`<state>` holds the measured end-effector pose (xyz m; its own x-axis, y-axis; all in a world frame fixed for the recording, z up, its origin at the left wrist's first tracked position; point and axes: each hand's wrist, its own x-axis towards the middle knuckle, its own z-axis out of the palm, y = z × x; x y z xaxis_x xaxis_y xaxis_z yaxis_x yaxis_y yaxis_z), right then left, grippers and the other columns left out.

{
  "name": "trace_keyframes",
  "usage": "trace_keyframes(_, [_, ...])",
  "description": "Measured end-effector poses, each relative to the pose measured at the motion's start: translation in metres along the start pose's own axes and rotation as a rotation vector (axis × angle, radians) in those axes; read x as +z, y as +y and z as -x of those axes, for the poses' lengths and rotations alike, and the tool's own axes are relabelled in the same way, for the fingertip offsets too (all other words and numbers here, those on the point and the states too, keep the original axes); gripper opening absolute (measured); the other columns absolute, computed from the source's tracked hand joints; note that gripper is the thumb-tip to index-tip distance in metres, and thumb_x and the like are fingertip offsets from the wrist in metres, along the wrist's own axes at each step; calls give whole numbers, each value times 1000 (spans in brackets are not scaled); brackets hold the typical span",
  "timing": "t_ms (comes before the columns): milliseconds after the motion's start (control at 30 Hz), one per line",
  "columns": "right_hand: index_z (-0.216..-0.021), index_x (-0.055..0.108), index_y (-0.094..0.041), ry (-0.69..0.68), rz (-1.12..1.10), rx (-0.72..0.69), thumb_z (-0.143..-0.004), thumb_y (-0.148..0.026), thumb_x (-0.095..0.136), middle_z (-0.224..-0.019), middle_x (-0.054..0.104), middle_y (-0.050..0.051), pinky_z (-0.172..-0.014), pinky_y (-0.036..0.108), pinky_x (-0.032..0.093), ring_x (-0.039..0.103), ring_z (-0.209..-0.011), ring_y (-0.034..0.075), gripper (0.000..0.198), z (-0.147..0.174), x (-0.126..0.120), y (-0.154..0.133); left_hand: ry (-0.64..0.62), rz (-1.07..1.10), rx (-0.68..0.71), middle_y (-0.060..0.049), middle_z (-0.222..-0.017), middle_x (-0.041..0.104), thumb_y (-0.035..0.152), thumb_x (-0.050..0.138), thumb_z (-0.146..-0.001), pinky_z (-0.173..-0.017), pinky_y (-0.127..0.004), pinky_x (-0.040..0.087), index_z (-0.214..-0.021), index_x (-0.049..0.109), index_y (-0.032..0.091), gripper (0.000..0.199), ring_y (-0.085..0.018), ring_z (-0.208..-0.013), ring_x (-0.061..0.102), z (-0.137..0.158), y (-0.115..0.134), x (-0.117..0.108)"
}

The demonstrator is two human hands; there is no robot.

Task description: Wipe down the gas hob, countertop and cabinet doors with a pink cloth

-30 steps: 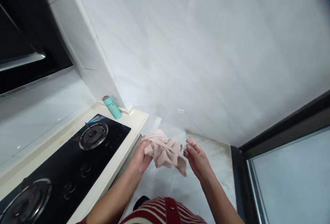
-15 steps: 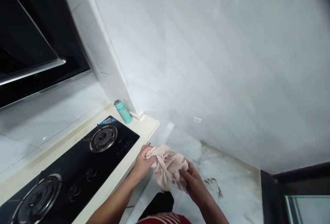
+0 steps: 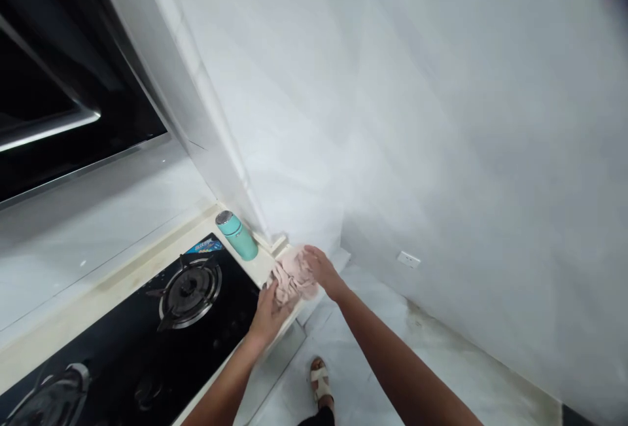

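A crumpled pale pink cloth (image 3: 290,275) is bunched at the right end of the cream countertop (image 3: 260,270), between my two hands. At its near left side, my left hand (image 3: 267,316) grips the cloth with the fingers partly hidden in its folds. My right hand (image 3: 322,271) holds the far right edge, fingers curled over it. Just behind the cloth, a turquoise thermos flask (image 3: 239,237) with a silver lid stands on the counter.
A black glass gas hob (image 3: 216,318) with a burner (image 3: 190,292) lies left of my hands. A black range hood (image 3: 73,86) hangs above at the left. A pale wall with a socket (image 3: 409,259) is to the right; my sandalled foot (image 3: 320,377) is on the floor below.
Both hands have moved forward and left with the cloth, from above the floor to the counter's end. The cloth is more bunched, and the head view has shifted.
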<state>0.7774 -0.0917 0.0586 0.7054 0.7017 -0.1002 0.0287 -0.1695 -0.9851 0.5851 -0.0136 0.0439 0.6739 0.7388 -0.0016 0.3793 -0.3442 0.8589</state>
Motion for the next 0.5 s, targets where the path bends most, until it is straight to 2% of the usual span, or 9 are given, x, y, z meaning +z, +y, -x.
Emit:
trace_keyframes(67, [-126, 61, -22, -94, 141, 10, -77, -57, 62, -141, 51, 14, -113, 48, 33, 43, -135, 33, 60, -25, 19, 9, -75, -119, -36, -15, -137, 54, 46, 69, -71, -114, -51, 36, -136, 57, 19, 72, -32, -131, 49, 2, -22, 5])
trace_keyframes(100, [-132, 59, -23, -143, 227, 12, -72, -56, 69, -151, 42, 14, -117, 52, 24, 32, -142, 37, 70, -32, 29, 14, -86, -166, -45, -15, -141, 52, 45, 67, -73, -115, -52, 35, -138, 56, 20, 71, -33, -134, 46, 5, -31, 6])
trace_keyframes(167, [-147, 47, -25, -238, 462, -17, -64, -56, 77, -163, 18, 14, -119, 58, 9, 12, -149, 43, 93, -38, 46, 24, -75, -202, -59, -15, -144, 50, 44, 64, -75, -117, -53, 33, -137, 57, 21, 67, -33, -138, 43, 11, -44, 6])
trace_keyframes(233, [-156, 31, -28, -313, 727, -65, -63, -62, 78, -165, -1, 14, -117, 62, 3, 2, -149, 46, 108, -38, 57, 31, -43, -159, -64, -15, -142, 53, 44, 63, -76, -118, -52, 33, -132, 61, 20, 61, -32, -136, 46, 13, -48, 3])
trace_keyframes(300, [-158, 23, -32, -338, 894, -103, -64, -65, 76, -165, -6, 15, -114, 65, 5, 2, -148, 48, 113, -34, 62, 36, -4, -85, -80, -13, -134, 59, 46, 63, -77, -115, -49, 38, -125, 65, 21, 54, -30, -130, 52, 11, -44, 0])
trace_keyframes(333, [-158, 24, -32, -329, 909, -112, -64, -62, 77, -165, -4, 16, -113, 66, 6, 4, -148, 49, 112, -33, 62, 37, 13, -52, -95, -12, -129, 62, 46, 63, -78, -113, -48, 41, -122, 67, 22, 51, -29, -126, 56, 8, -39, -1])
trace_keyframes(433, [-154, 34, -33, -270, 896, -132, -69, -43, 74, -165, 4, 14, -114, 62, 13, 13, -147, 45, 94, -27, 56, 42, 34, 7, -143, -10, -120, 67, 43, 64, -78, -107, -47, 47, -116, 69, 24, 43, -27, -116, 62, -2, -19, -3])
trace_keyframes(500, [-150, 41, -31, -246, 861, -160, -70, -31, 66, -165, 10, 12, -115, 58, 19, 20, -146, 42, 83, -25, 47, 48, 55, 21, -123, -8, -115, 69, 41, 65, -78, -103, -46, 49, -112, 71, 24, 38, -26, -111, 64, -11, -5, -5])
